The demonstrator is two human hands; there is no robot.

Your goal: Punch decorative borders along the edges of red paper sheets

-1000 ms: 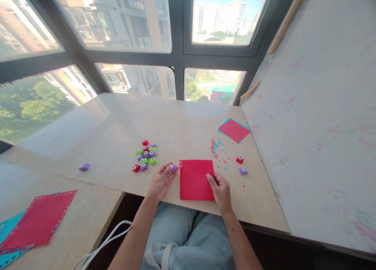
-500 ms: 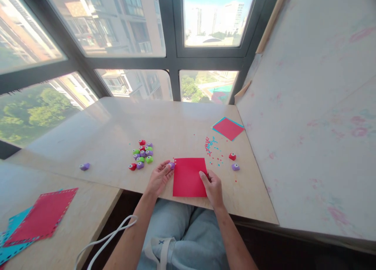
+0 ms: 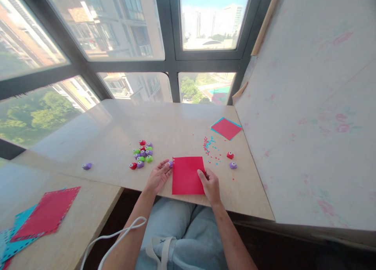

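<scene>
A square red sheet of paper point(image 3: 187, 176) lies near the front edge of the table, with a few small punched holes at its upper left corner. My right hand point(image 3: 210, 183) grips its right edge, thumb on top. At the sheet's upper left edge, my left hand point(image 3: 158, 177) pinches a small purple craft punch point(image 3: 170, 164). Whether the paper sits inside the punch's slot I cannot tell. Left of that hand, several red, green and purple craft punches point(image 3: 143, 153) stand in a cluster.
Red and blue paper dots point(image 3: 209, 145) are scattered right of centre. Beyond them lies a stack of coloured sheets point(image 3: 226, 128). A red punch point(image 3: 230, 155) and a purple one point(image 3: 233, 165) stand at right, another purple punch point(image 3: 87, 166) far left. Sheets with punched edges point(image 3: 47, 215) lie lower left.
The left hand and purple punch sit slightly further left along the sheet's edge, and the left fingers look a little looser. The view has shifted slightly; the right hand keeps its hold.
</scene>
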